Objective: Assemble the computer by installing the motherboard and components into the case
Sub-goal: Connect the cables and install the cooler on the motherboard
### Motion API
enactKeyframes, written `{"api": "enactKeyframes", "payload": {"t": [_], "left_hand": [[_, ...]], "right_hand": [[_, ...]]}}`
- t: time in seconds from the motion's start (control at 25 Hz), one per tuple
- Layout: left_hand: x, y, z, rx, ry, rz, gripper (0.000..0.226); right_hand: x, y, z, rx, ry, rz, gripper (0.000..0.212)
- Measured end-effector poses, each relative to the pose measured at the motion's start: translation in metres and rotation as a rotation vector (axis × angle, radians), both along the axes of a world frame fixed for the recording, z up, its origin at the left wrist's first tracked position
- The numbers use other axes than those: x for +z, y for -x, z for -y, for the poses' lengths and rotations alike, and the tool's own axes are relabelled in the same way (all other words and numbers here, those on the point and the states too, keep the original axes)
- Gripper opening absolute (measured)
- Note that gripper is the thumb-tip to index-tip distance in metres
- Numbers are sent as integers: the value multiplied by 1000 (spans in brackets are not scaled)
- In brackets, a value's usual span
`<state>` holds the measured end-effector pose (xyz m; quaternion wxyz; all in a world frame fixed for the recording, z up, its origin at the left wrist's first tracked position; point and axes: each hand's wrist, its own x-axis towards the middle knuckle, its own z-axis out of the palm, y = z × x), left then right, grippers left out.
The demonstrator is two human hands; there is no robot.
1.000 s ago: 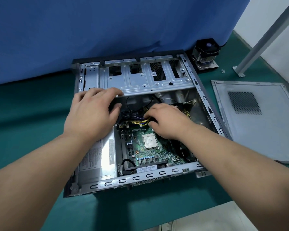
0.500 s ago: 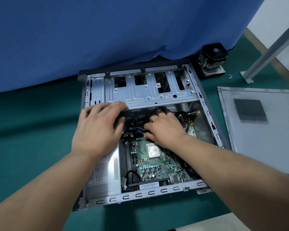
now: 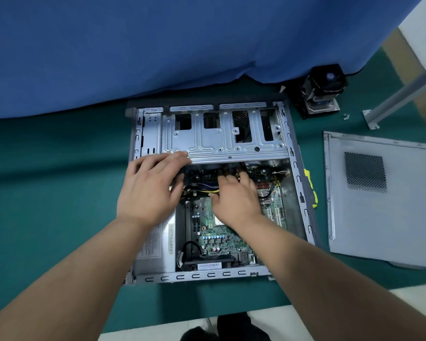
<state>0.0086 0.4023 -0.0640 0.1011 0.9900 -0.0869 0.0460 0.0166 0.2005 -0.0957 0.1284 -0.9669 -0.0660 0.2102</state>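
Case lies open in the centre of the frame on the green mat. Motherboard sits inside, lower centre, already in its bay beside the power supply.

Left hand, centre left: fingers fairly straight, tips resting on the near edge of the drive cage, gripping nothing that shows. Right hand, centre: fingers bent down among the yellow and black cables just under the cage. Whether it pinches a connector cannot be told; the fingertips are hidden behind the knuckles.

Handling judgement: the board is light, stiff, fragile; take it by bare edges, never by capacitors or socket. Cables are soft and springy; hold the plastic plug, not the wires. Cage edges look like sharp sheet metal.

Off to the right: side panel flat on the mat, a yellow-handled tool just beside the case wall. CPU cooler stands upper right, apart from the case, not yet fitted.
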Motion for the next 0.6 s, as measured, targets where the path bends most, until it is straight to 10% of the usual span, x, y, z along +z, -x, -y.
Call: {"api": "enactKeyframes", "payload": {"t": [0.24,0.6], "left_hand": [[-7,-1,-3,-1,0,9,36],[4,1,-2,-36,-3,-77,38]], "right_hand": [[1,1,-27,-287,-216,-261,69],[41,8,15,36,-98,-188,61]]}}
